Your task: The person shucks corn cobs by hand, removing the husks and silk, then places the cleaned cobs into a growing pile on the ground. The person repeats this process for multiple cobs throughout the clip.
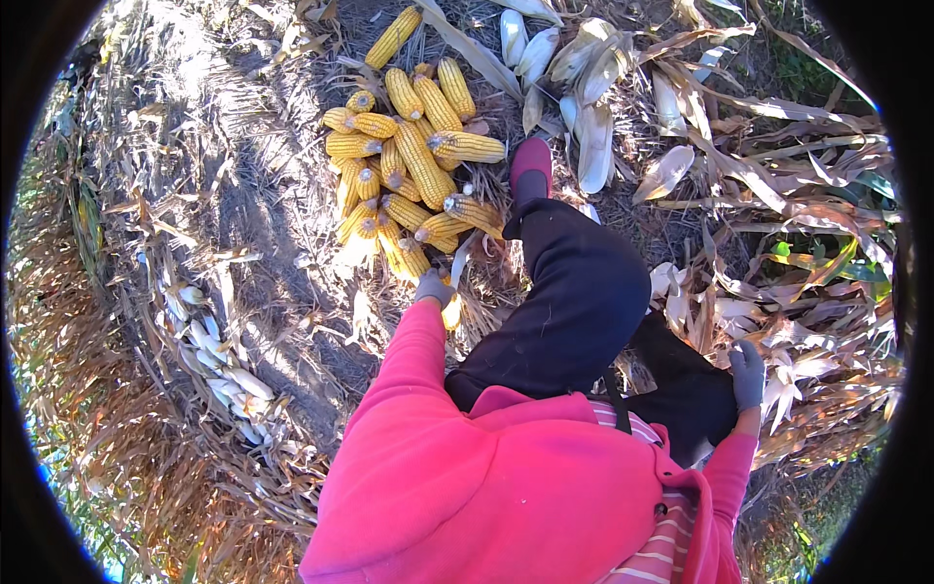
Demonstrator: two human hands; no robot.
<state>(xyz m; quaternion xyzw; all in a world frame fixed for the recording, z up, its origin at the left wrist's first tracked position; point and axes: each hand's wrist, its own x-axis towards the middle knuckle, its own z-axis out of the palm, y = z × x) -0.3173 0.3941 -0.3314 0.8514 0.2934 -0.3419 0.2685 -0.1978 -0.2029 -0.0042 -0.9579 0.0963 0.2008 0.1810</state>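
Observation:
My left hand (pixel 435 287), in a grey glove, is at the near edge of a pile of husked yellow corn cobs (pixel 423 164). It touches the end of a corn cob (pixel 414 257) there; whether the fingers are closed on it is hard to see. Part of another yellow cob (pixel 452 312) shows just beside the wrist. My right hand (pixel 747 374), gloved too, is low at the right beside my dark-trousered knee, its fingers bent. No object shows in it, but its palm side is hidden.
Unhusked ears (pixel 595 139) lie beyond my pink shoe (pixel 531 157). Dry stalks and husks (pixel 773 175) cover the right side. At the left, a row of pale-husked ears (pixel 211 350) lies by brown stalks. Straw litter (pixel 277 182) covers the ground between.

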